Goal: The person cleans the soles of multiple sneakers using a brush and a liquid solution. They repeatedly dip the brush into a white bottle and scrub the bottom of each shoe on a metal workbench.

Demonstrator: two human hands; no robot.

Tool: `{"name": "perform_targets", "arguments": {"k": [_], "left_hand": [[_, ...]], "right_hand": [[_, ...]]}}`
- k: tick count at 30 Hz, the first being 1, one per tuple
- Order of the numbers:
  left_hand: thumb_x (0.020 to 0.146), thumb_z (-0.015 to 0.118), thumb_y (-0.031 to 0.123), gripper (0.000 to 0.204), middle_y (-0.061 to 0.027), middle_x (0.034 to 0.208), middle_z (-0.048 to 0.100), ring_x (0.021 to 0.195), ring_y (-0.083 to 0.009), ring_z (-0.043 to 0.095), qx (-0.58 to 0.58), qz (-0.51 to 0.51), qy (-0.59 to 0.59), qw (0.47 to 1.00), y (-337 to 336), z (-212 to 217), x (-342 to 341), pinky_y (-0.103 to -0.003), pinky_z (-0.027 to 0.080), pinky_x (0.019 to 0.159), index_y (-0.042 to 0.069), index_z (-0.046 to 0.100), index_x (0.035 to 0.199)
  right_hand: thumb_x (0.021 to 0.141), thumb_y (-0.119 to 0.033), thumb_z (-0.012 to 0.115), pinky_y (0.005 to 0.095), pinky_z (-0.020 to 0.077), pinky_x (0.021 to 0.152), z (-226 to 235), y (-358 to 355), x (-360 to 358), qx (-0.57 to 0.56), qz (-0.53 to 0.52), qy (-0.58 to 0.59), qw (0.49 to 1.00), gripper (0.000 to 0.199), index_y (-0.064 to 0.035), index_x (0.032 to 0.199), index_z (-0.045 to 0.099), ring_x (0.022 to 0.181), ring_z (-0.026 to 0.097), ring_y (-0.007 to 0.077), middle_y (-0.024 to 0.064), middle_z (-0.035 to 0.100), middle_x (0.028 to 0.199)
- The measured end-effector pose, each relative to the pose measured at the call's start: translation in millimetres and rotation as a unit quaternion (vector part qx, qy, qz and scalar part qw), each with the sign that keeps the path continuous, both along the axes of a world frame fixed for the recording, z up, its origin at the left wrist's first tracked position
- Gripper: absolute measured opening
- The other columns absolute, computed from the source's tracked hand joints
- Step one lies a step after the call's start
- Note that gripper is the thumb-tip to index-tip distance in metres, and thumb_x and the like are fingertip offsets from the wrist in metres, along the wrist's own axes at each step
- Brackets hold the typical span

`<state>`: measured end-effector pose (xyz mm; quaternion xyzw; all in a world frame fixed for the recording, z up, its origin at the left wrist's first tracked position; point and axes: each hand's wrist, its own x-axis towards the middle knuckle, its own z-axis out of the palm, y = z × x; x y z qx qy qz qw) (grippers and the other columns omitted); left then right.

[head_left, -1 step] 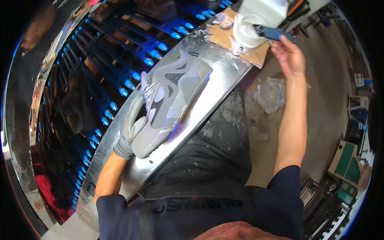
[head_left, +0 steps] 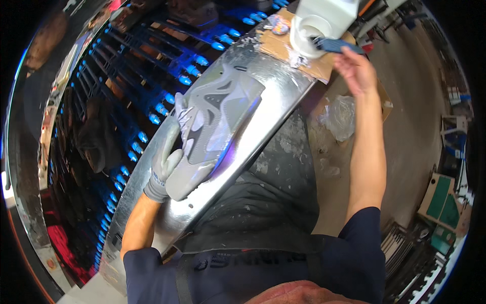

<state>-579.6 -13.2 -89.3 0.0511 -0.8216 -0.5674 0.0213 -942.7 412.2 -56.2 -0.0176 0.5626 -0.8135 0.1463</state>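
A grey sneaker (head_left: 212,121) lies tilted on its side on the metal bench, its laces towards my left hand. My left hand (head_left: 166,158), in a light grey glove, grips it along the laced side near the toe, with the thumb towards the toe. Some gloved fingers are hidden between hand and shoe. My bare right hand (head_left: 356,71) holds a dark blue brush (head_left: 340,45) by its handle end. The brush's dark bristle end is at the mouth of a white pot (head_left: 302,48). How deep the bristles sit is hard to see.
A white container (head_left: 336,12) adjoins the pot, over a piece of cardboard (head_left: 273,43) at the bench's far end. The metal bench (head_left: 253,137) runs diagonally. Left of it stands a rack with blue-tipped rods (head_left: 154,118). A clear plastic bag (head_left: 341,119) lies low, right of the bench.
My right hand and the brush have shifted slightly left and a little lower at the pot's mouth. The whole view has moved a touch. My left hand keeps its hold on the sneaker.
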Motion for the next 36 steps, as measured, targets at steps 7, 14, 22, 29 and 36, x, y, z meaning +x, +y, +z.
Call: {"name": "perform_targets", "arguments": {"k": [7, 14, 22, 29, 36], "left_hand": [[0.094, 0.073, 0.023, 0.073, -0.0163, 0.154, 0.05, 0.137, -0.0245, 0.053, 0.044, 0.017, -0.026, 0.999, 8.8, 7.7, -7.1, -0.036, 0.04, 0.118, -0.002, 0.04, 0.154], [0.095, 0.071, 0.027, 0.073, -0.0167, 0.154, 0.049, 0.138, -0.0252, 0.052, 0.02, -0.01, -0.027, 0.999, 19.6, 22.5, -11.5, -0.037, 0.039, 0.118, -0.003, 0.04, 0.154], [0.095, 0.069, 0.032, 0.075, -0.0173, 0.155, 0.049, 0.139, -0.026, 0.051, -0.01, -0.049, -0.036, 0.998, 28.4, 28.0, -21.9, -0.037, 0.038, 0.119, -0.003, 0.04, 0.154], [0.095, 0.067, 0.037, 0.077, -0.0177, 0.155, 0.049, 0.14, -0.0268, 0.05, -0.015, -0.061, -0.04, 0.997, 30.3, 26.8, -25.2, -0.037, 0.037, 0.119, -0.003, 0.04, 0.154], [0.095, 0.065, 0.041, 0.079, -0.0182, 0.156, 0.048, 0.141, -0.0275, 0.049, -0.014, -0.062, -0.036, 0.997, 27.3, 21.6, -29.1, -0.038, 0.036, 0.12, -0.004, 0.04, 0.154]], "right_hand": [[0.1, -0.013, 0.066, 0.0301, 0.0609, 0.07, -20.1, -73.7, 152.2, -0.114, 0.048, -0.01, 0.992, 0.021, 0.0061, 0.108, 0.068, 0.08, 0.073, 0.019, 0.0139, 0.074, 0.093], [0.092, 0.0, 0.072, 0.0274, 0.0513, 0.07, 3.5, -106.4, 241.9, 0.033, 0.03, 0.26, 0.965, 0.019, 0.0087, 0.109, 0.068, 0.078, 0.064, 0.016, 0.0113, 0.07, 0.095], [0.088, 0.002, 0.074, 0.0306, 0.0539, 0.068, 13.3, -108.4, 241.2, 0.114, 0.032, 0.406, 0.906, 0.021, 0.0056, 0.108, 0.069, 0.075, 0.068, 0.0233, 0.0159, 0.071, 0.096], [0.09, 0.001, 0.073, 0.0295, 0.0527, 0.073, 13.5, -107.0, 238.8, 0.148, 0.012, 0.41, 0.9, 0.02, 0.01, 0.107, 0.07, 0.084, 0.067, 0.0211, 0.018, 0.071, 0.1], [0.088, 0.0, 0.072, 0.0332, 0.0557, 0.073, 5.5, -104.9, 232.8, 0.159, -0.033, 0.39, 0.906, 0.019, 0.0068, 0.106, 0.07, 0.081, 0.07, 0.0269, 0.0179, 0.072, 0.097]]}}
